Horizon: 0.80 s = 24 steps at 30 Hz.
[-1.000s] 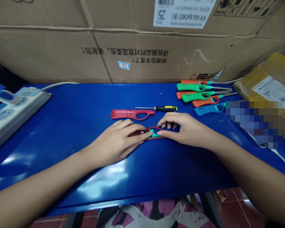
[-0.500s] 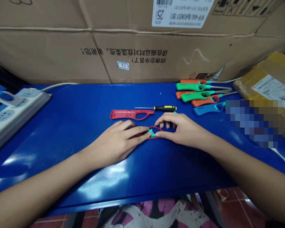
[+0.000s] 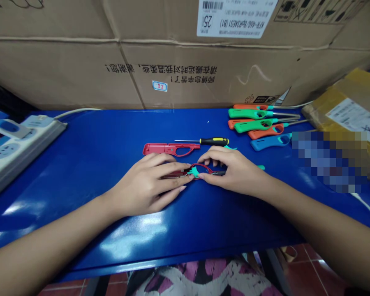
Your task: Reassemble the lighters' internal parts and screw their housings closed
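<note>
My left hand [image 3: 148,183] is closed over a red lighter half-shell [image 3: 203,165], its fingers covering the handle end. A green trigger [image 3: 194,172] lies in the shell beside the finger loop, with the left fingertips at it. My right hand [image 3: 234,166] grips the same half-shell at the loop, thumb close to the trigger and the other fingers curled behind. Part of a dark rod shows under the right hand. Just beyond the hands lies the other red half-shell [image 3: 156,149], its hollow side up. A black and yellow screwdriver [image 3: 214,142] rests behind it.
Several assembled lighters [image 3: 255,125] are piled at the back right, beside a yellow-taped parcel [image 3: 342,107]. A power strip [image 3: 27,137] stands at the left. A large cardboard box [image 3: 80,74] walls off the back of the blue table [image 3: 105,135]. A turquoise piece [image 3: 232,147] pokes out behind my right hand.
The left hand has shifted slightly left, and its lower fingers are spread further from the half-shell. More of the trigger and the dark rod shows now. The right hand has barely moved.
</note>
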Motion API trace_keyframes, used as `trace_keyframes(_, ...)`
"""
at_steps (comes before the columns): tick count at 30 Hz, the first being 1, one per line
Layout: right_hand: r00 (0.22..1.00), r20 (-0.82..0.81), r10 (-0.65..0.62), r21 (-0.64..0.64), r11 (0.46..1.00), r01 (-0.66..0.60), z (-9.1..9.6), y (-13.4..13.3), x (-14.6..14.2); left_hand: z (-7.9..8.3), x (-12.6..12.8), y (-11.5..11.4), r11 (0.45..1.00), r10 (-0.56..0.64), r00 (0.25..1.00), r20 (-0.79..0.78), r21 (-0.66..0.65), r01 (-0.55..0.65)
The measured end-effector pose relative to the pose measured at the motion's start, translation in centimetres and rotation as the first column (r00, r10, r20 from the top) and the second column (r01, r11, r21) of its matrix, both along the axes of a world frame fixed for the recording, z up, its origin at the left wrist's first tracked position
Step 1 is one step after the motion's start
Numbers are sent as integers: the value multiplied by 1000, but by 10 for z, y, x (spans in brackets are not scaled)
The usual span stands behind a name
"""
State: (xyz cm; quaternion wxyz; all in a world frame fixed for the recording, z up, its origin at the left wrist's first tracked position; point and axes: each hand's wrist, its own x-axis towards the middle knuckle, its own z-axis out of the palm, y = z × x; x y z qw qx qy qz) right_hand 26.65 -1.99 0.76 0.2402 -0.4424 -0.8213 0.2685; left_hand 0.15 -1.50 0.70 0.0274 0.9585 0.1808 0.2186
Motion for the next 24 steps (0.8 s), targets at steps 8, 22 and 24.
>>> trace_keyframes(8, 999, 12, 44, -104, 994, -42, 7, 1, 7, -2, 0, -1, 1000, 25, 993, -111, 2, -25)
trace_keyframes(22, 998, -26, -60, -322, 945, 48, 17, 9, 15, -5, 0, 2, 995, 20, 1000, -3, -99, -20)
trace_keyframes(24, 999, 4, -38, -342, 939, 37, 20, 11, 19, -5, -1, 3, 996, 6, 999, 31, -91, -3)
